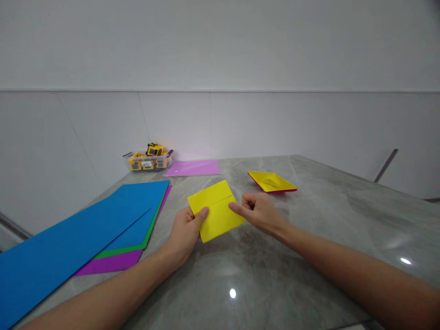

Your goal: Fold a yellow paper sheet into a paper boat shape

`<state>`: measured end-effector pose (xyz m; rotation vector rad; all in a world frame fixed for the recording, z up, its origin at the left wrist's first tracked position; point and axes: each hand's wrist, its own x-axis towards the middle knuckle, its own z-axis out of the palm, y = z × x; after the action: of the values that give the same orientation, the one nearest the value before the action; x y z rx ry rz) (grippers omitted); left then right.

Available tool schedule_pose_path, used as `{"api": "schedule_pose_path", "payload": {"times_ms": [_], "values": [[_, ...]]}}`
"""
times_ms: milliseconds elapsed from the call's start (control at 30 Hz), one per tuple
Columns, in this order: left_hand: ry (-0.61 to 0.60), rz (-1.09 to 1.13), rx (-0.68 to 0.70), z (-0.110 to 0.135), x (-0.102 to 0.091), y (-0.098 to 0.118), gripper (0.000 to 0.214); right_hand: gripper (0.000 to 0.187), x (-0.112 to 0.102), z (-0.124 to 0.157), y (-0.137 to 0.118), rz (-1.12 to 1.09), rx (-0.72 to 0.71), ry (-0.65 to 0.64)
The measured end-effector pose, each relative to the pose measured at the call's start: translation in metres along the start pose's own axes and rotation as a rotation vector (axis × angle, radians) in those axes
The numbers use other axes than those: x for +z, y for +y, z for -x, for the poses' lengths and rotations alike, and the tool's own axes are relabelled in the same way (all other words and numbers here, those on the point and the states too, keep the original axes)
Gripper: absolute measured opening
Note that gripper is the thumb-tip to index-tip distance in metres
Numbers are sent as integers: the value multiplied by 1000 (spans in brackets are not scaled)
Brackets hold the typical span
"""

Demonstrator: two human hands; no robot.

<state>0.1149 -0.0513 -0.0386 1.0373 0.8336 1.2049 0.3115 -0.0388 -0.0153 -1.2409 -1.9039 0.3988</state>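
Note:
A folded square of yellow paper (pixel 220 220) is held up above the table, tilted, with a crease or folded edge running across its upper part. My left hand (pixel 187 227) grips its left side, thumb on the front face and fingers behind. At the right edge, my right hand (pixel 257 208) pinches the paper between thumb and curled fingers. Beyond my right hand lies a folded paper boat (pixel 273 182), yellow on top with a red rim along its lower edge.
On the left lie blue sheets (pixel 127 201) over a green sheet (pixel 150 236) and a purple sheet (pixel 113 263). A pink sheet (pixel 192 168) rests at the back, beside a clear plastic box (pixel 165 162) of yellow toy vehicles (pixel 155 150). The grey marbled table (pixel 192 293) meets a white wall.

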Motion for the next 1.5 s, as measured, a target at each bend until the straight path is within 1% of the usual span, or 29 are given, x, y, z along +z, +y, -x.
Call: {"api": "schedule_pose_path", "payload": {"times_ms": [33, 67, 167, 200, 233, 267, 333, 400, 467, 533, 600, 667, 733, 767, 833, 900, 1000, 1133, 1233, 1333, 1433, 1500], "values": [[-37, -6, -17, 1, 1, -1, 41, 48, -2, -3, 2, -101, 51, -20], [-87, -17, -38, 2, 1, -1, 40, 46, -3, -4, 4, -232, 102, -71], [-279, -55, -131, 6, 2, -3, 37, 46, 1, -2, 0, -648, 271, -294], [-337, -73, -176, 7, 2, -2, 38, 47, 3, 0, -2, -744, 318, -331], [-384, -94, -229, 8, 1, -2, 40, 47, 5, 2, -4, -816, 349, -333], [-420, -116, -288, 9, 1, -1, 42, 45, 6, 3, -5, -870, 366, -303], [-465, -152, -386, 10, -1, 2, 50, 42, 6, 3, -6, -945, 372, -188], [-480, -176, -413, 9, -2, 3, 54, 39, 6, 2, -5, -986, 374, -84], [-473, -228, -366, 9, -3, 4, 53, 37, 5, 0, -2, -1007, 390, -34], [-438, -306, -279, 9, -4, 5, 53, 34, 5, -2, -1, -1031, 408, -36], [-424, -371, -191, 11, -5, 5, 55, 29, 6, -3, -1, -1090, 451, -86], [-451, -401, -145, 13, -6, 7, 58, 25, 8, -4, 0, -1162, 526, -170], [-477, -413, -139, 15, -5, 8, 59, 23, 10, -4, 3, -1191, 580, -230], [-465, -408, -146, 16, -4, 8, 58, 24, 11, -4, 5, -1176, 580, -238], [-394, -368, -172, 15, -2, 8, 50, 28, 14, -2, 9, -1094, 529, -236], [-318, -296, -210, 11, -2, 7, 44, 36, 16, -1, 14, -991, 455, -249], [-264, -207, -247, 6, -4, 6, 43, 44, 18, 2, 16, -912, 386, -302], [-224, -169, -223, 4, -7, 6, 40, 45, 15, 4, 15, -941, 387, -382], [-234, -158, -211, 5, -8, 7, 38, 44, 12, 3, 14, -992, 371, -418], [-232, -130, -190, 6, -6, 9, 39, 43, 12, 3, 10, -1041, 371, -385], [-169, -53, -156, 6, -1, 11, 37, 44, 17, 6, 4, -1064, 399, -262], [-130, 18, -116, 6, 1, 12, 34, 43, 21, 8, 0, -1039, 415, -190]]}}
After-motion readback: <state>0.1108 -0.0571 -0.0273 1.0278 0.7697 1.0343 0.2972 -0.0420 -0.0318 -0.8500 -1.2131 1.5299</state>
